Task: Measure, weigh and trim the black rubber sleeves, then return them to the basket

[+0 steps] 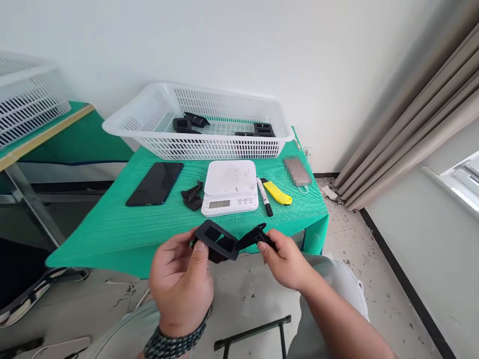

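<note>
Out over the floor, on my left, my left hand (183,279) pinches a black frame (216,245) between thumb and fingers; a weak grip there could let it drop past the table edge. To its right, my right hand (282,259) is closed around a slim black piece (251,239) whose narrow end points at the frame; whether they touch, I can't tell. If that end slips, I judge it could scrape the frame or catch my left thumb. Beyond my right hand, a nudge could roll the marker (265,197) towards me. As for edges, the green cloth (112,219) spreads away beyond my left hand, its near edge running just past both hands. The white scale (231,179) stands straight ahead, limiting forward reach, with the yellow cutter (279,193) beyond my right hand. Nearer my body there's more room, down to my knees.
</note>
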Demonstrator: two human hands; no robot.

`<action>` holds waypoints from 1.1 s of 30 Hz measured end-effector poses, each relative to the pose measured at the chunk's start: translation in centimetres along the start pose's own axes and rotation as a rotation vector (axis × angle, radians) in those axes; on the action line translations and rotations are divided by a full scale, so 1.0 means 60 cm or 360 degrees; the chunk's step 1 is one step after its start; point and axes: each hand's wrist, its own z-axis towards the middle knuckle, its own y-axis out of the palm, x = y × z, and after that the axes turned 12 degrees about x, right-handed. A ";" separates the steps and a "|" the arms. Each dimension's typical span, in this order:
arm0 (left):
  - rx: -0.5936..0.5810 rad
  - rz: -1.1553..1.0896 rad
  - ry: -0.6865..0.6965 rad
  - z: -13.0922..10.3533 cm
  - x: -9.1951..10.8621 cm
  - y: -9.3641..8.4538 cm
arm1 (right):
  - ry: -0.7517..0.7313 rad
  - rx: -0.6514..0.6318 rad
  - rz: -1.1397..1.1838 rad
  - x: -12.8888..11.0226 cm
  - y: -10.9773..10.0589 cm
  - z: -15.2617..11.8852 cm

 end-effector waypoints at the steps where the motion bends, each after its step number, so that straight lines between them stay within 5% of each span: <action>1: -0.0017 0.0018 0.0014 -0.004 -0.001 -0.002 | 0.0001 -0.0004 -0.0015 0.002 0.002 -0.001; 10: -0.0065 0.0006 0.0077 -0.014 -0.008 -0.007 | -0.0125 -0.0087 -0.0023 -0.003 -0.006 -0.006; 14: -0.0053 0.0005 0.0039 -0.009 -0.010 -0.003 | -0.0117 0.0388 -0.0117 -0.003 -0.050 0.027; 20: -0.0138 0.0061 0.0007 -0.009 -0.011 0.007 | -0.0040 0.1043 -0.0319 0.022 -0.177 0.124; 25: -0.0232 0.0056 -0.0115 -0.002 -0.011 0.019 | 0.0086 0.1130 -0.0417 0.064 -0.242 0.184; 33: -0.0340 0.0119 -0.0351 0.011 0.001 0.032 | 0.0095 0.1025 -0.0238 0.107 -0.242 0.243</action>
